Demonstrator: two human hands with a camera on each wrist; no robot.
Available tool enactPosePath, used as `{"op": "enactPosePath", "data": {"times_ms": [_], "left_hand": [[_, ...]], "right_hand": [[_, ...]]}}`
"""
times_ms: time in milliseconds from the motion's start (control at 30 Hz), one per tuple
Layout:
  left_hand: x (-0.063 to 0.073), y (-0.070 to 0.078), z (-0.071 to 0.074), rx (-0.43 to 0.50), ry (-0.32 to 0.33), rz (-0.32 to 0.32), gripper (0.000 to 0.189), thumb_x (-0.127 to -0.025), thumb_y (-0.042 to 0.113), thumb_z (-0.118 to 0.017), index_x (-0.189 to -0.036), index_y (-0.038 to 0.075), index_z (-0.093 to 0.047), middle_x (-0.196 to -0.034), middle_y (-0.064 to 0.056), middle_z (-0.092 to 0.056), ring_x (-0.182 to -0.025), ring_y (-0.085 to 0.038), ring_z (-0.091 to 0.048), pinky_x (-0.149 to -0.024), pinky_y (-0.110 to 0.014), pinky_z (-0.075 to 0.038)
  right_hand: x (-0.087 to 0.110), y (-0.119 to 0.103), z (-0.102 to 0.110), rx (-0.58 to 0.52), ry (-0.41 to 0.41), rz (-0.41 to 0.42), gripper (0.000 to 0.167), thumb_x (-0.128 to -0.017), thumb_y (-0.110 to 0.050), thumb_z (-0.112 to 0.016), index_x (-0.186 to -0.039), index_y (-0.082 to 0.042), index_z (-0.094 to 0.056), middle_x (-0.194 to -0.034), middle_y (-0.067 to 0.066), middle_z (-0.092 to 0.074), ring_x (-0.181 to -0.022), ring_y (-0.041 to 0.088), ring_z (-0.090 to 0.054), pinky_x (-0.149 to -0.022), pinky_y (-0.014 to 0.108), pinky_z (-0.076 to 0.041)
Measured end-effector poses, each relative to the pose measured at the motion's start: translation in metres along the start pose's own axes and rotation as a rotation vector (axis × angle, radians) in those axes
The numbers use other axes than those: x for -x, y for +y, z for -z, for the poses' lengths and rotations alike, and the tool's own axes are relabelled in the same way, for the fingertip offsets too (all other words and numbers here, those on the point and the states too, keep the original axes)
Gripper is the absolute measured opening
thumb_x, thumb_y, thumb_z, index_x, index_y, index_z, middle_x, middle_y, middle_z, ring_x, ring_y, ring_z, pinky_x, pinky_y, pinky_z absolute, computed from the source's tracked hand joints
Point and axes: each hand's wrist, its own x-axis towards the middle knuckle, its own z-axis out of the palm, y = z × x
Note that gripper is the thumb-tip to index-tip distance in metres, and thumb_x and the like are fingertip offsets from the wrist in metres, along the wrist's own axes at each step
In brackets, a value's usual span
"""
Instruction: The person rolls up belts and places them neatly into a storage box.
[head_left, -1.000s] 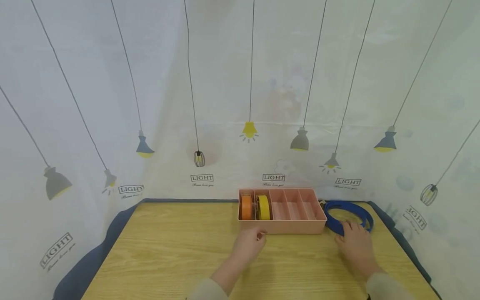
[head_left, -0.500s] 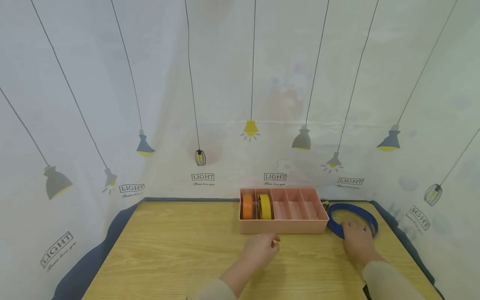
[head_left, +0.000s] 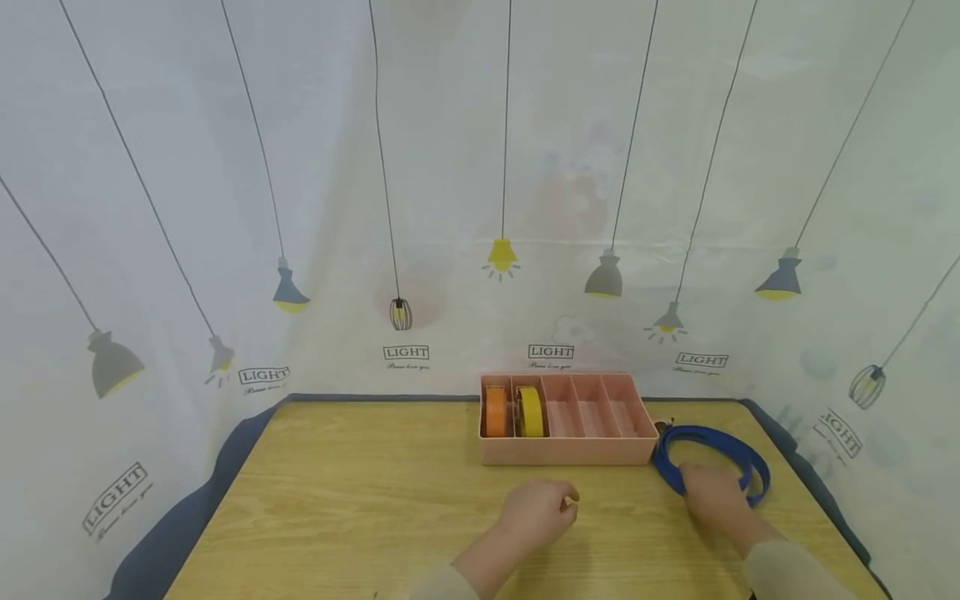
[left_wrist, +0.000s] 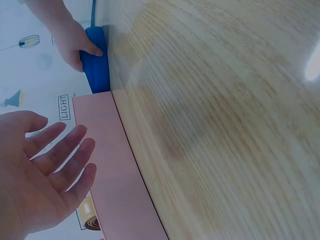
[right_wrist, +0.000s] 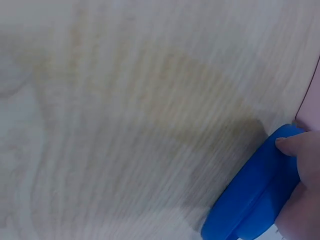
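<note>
In the head view a loosely coiled blue belt lies at the right of the table, a metal buckle at its far left end. My right hand grips the near side of the coil. The right wrist view has the thumb pressed on the blue band. My left hand hovers in front of the pink divided box, holding nothing; its fingers are loosely bent in the left wrist view. An orange rolled strap and a yellow rolled strap stand in the box's two left compartments.
The box's other compartments, right of the yellow roll, hold nothing. A wood-grain table lies under everything. Behind it hangs a pale curtain printed with lamps, its dark blue border along the table's back and side edges.
My right hand has drawn the blue belt toward me and slightly right, away from the box. My left hand has moved right and back from the box front.
</note>
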Motion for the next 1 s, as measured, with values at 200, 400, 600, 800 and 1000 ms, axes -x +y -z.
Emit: {"op": "enactPosePath", "data": {"times_ms": [200,400,600,800,1000], "left_hand": [[0.006,-0.001,0.0,0.008,-0.021,-0.01,0.017,-0.093,0.025,-0.063,-0.107,0.018,-0.072,-0.079,0.013,-0.064,-0.069,0.001,-0.056,-0.057,-0.02,-0.045],[0.011,-0.006,-0.002,0.034,-0.032,-0.019,0.018,-0.093,0.024,-0.063,-0.108,0.017,-0.072,-0.08,0.013,-0.064,-0.071,0.001,-0.056,-0.06,-0.021,-0.046],[0.019,-0.012,-0.001,0.062,-0.057,-0.007,0.019,-0.092,0.024,-0.064,-0.107,0.016,-0.073,-0.079,0.012,-0.064,-0.071,-0.001,-0.057,-0.061,-0.023,-0.047],[0.028,-0.019,-0.004,0.069,-0.084,0.009,0.018,-0.092,0.023,-0.064,-0.107,0.017,-0.072,-0.079,0.012,-0.064,-0.071,-0.002,-0.057,-0.061,-0.024,-0.048],[0.035,-0.027,-0.007,0.067,-0.123,0.033,0.019,-0.092,0.025,-0.064,-0.108,0.017,-0.072,-0.079,0.012,-0.063,-0.07,-0.002,-0.057,-0.061,-0.025,-0.048]], "right_hand": [[0.016,-0.011,-0.001,-0.019,-0.006,0.04,0.02,-0.084,0.003,-0.06,-0.104,0.006,-0.06,-0.095,0.021,-0.066,-0.086,0.041,-0.064,-0.072,0.053,-0.053],[0.032,-0.024,0.002,-0.068,-0.058,0.032,0.02,-0.085,-0.003,-0.064,-0.104,0.004,-0.061,-0.094,0.018,-0.067,-0.082,0.037,-0.065,-0.068,0.051,-0.053],[0.042,-0.042,0.007,-0.11,-0.147,0.032,0.025,-0.083,-0.006,-0.071,-0.106,0.001,-0.064,-0.094,0.015,-0.067,-0.082,0.036,-0.065,-0.07,0.052,-0.053],[0.047,-0.072,0.015,-0.172,-0.161,0.078,0.019,-0.081,-0.005,-0.073,-0.098,-0.003,-0.065,-0.084,0.008,-0.066,-0.076,0.031,-0.065,-0.066,0.05,-0.053],[0.052,-0.1,0.015,-0.108,-0.062,0.192,0.012,-0.079,-0.005,-0.071,-0.087,-0.011,-0.064,-0.074,-0.002,-0.061,-0.069,0.023,-0.063,-0.06,0.042,-0.052]]}}
